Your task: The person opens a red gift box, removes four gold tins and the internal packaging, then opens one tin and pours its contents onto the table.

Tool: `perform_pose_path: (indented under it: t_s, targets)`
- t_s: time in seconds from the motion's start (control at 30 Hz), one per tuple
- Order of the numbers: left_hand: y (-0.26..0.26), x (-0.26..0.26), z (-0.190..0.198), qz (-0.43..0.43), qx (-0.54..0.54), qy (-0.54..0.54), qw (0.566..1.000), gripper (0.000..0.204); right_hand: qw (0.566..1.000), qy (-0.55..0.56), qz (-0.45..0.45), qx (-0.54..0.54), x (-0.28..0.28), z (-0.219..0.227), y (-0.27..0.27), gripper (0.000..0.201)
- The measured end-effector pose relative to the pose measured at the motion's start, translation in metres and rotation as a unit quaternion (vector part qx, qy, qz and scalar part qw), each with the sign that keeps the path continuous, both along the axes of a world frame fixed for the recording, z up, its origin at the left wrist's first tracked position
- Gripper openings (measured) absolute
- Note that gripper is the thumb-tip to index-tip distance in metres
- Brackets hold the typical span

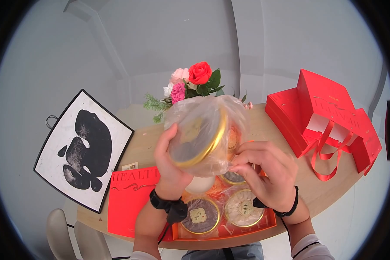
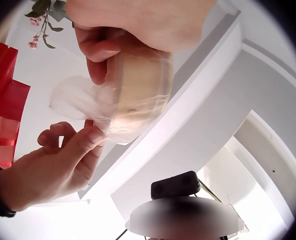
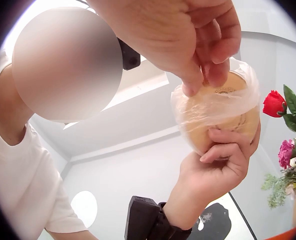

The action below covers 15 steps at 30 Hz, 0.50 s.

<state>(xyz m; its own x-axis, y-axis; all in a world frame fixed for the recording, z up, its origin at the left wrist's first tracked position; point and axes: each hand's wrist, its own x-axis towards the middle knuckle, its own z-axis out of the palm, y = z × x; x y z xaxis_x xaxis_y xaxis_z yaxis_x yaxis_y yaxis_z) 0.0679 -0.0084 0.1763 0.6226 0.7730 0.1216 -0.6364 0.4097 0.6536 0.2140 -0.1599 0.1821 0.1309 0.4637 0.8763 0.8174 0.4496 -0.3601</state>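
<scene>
Above the table, my left hand grips a round gold-rimmed canister tilted on its side. A thin clear plastic bag wraps around it. With thumb and fingertips, my right hand pinches the bag's gathered plastic at the canister's end. In the left wrist view the canister shows a pale yellowish side wall. Below the hands lies an open orange-red gift box. It holds several similar canisters, among them a dark-topped one and a pale-topped one.
A red booklet lettered HEALTH lies left of the box, beside a framed black-and-white picture. Flowers stand at the back. Right of the hands are a red gift bag with ribbon handles and more red packaging. A chair stands lower left.
</scene>
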Motion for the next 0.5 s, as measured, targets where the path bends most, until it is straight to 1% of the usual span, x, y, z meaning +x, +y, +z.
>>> perform_pose_path:
  t_s: [0.03, 0.13, 0.27, 0.33, 0.4, 0.47, 0.5]
  targets:
    - [0.0010, -0.0002, -0.0021, -0.004, 0.013, -0.021, 1.000, 0.042, 1.000, 0.000, 0.000, 0.000, -0.0001, -0.0001, -0.0002, 0.017]
    - [0.0022, -0.0014, -0.0055, 0.010, 0.034, -0.032, 0.999, 0.043, 1.000, -0.002, 0.000, 0.001, -0.0013, -0.0009, -0.0004, 0.016]
    - [-0.0039, -0.0014, -0.0008, 0.020, 0.039, -0.031, 0.999, 0.043, 1.000, -0.004, 0.007, -0.007, -0.0018, -0.0006, -0.0029, 0.017]
    - [-0.0036, -0.0008, -0.0014, 0.007, 0.029, -0.026, 0.999, 0.042, 1.000, -0.013, 0.010, -0.010, 0.0001, -0.0013, -0.0032, 0.018]
    - [-0.0056, -0.0020, -0.0026, -0.004, 0.022, -0.007, 1.000, 0.043, 0.995, -0.068, 0.024, 0.061, 0.0038, -0.0042, -0.0003, 0.020]
    - [-0.0063, -0.0027, -0.0049, -0.014, 0.016, 0.012, 1.000, 0.043, 0.995, -0.070, 0.019, 0.064, 0.0024, -0.0011, -0.0028, 0.021]
    - [-0.0052, -0.0023, -0.0072, -0.063, 0.008, -0.002, 0.998, 0.043, 0.995, -0.071, 0.014, 0.066, 0.0017, 0.0007, -0.0043, 0.022]
